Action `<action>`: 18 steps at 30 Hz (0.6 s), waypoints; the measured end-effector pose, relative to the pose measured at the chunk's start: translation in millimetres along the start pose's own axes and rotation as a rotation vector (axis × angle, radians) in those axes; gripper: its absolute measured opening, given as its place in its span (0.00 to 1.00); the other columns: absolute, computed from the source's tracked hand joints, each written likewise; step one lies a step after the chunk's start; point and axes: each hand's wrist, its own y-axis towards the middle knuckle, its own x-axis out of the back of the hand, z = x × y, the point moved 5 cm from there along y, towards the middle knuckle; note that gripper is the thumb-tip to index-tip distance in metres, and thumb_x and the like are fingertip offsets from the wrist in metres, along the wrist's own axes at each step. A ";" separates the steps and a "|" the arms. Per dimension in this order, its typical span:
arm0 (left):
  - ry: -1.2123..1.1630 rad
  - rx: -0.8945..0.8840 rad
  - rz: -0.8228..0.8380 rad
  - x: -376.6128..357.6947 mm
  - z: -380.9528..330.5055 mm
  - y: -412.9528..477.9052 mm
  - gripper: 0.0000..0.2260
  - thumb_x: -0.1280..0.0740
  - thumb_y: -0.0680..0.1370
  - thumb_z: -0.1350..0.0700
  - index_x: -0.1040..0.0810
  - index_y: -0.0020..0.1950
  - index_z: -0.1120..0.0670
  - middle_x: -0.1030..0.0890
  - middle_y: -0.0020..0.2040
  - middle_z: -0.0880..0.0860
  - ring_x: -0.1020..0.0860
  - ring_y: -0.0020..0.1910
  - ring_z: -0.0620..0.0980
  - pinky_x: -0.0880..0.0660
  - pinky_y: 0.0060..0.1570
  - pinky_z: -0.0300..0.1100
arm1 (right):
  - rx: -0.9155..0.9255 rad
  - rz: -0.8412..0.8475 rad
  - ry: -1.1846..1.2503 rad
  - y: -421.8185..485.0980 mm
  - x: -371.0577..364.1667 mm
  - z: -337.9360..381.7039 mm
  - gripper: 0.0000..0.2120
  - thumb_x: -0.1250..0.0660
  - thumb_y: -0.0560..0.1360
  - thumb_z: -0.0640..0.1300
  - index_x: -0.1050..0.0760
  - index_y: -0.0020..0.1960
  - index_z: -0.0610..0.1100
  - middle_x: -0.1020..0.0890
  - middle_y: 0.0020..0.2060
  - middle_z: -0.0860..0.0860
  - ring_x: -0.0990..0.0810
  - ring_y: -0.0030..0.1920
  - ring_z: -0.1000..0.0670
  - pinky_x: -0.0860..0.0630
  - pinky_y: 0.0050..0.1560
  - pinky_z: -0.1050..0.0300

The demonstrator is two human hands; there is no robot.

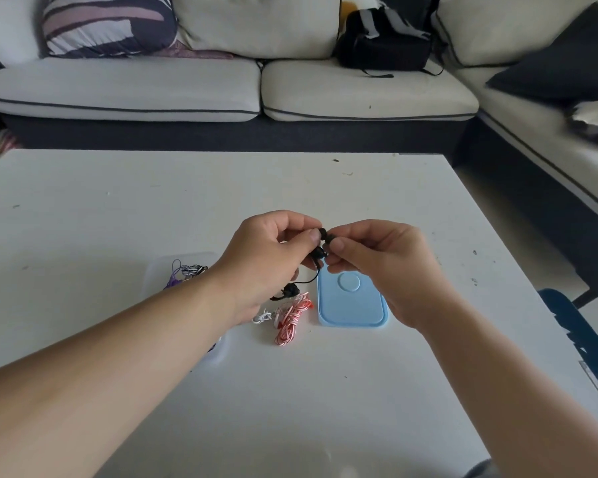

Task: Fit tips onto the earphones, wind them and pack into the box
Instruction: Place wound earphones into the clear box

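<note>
Both hands are raised over the middle of the white table (pixel 118 208). My left hand (pixel 270 260) pinches a black earbud (pixel 319 252) between thumb and fingers. My right hand (pixel 377 267) pinches a small black tip (pixel 327 236) right against that earbud. The black cable hangs down from my left hand to a knotted bundle (pixel 289 290) on the table. A red-and-white earphone bundle (pixel 290 320) lies below it, with a small white piece (pixel 262 317) beside it. A clear plastic box (pixel 183 270), partly hidden by my left forearm, holds purple and black-white earphones. Its light blue lid (pixel 351 305) lies flat under my right hand.
A white sofa (pixel 221 88) runs along the far side of the table and down the right. A black bag (pixel 384 43) and cushions sit on it. A blue patterned object (pixel 580 343) stands at the table's right edge.
</note>
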 end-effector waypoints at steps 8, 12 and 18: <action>-0.010 0.005 0.017 -2.8 -0.4 -2.0 0.05 0.30 0.82 0.58 0.15 0.52 0.51 0.13 0.43 0.55 0.16 0.38 0.48 0.26 0.39 0.44 | 0.004 0.000 0.034 -2.0 1.8 0.6 0.06 0.26 0.74 0.32 0.15 0.51 0.36 0.13 0.41 0.37 0.14 0.40 0.42 0.16 0.54 0.44; -0.009 -0.001 0.022 -4.5 -1.6 -2.9 0.05 0.30 0.82 0.58 0.15 0.52 0.51 0.13 0.42 0.55 0.17 0.37 0.47 0.26 0.38 0.44 | 0.027 -0.025 -0.015 -1.8 2.7 0.5 0.05 0.25 0.74 0.34 0.14 0.50 0.40 0.13 0.40 0.39 0.13 0.40 0.41 0.19 0.57 0.34; -0.053 0.024 0.021 -5.0 -0.1 -2.6 0.04 0.30 0.82 0.59 0.15 0.53 0.53 0.14 0.41 0.54 0.17 0.37 0.48 0.27 0.38 0.44 | 0.049 0.016 0.009 0.3 4.1 0.8 0.06 0.26 0.74 0.32 0.15 0.50 0.37 0.14 0.40 0.37 0.14 0.40 0.40 0.17 0.52 0.43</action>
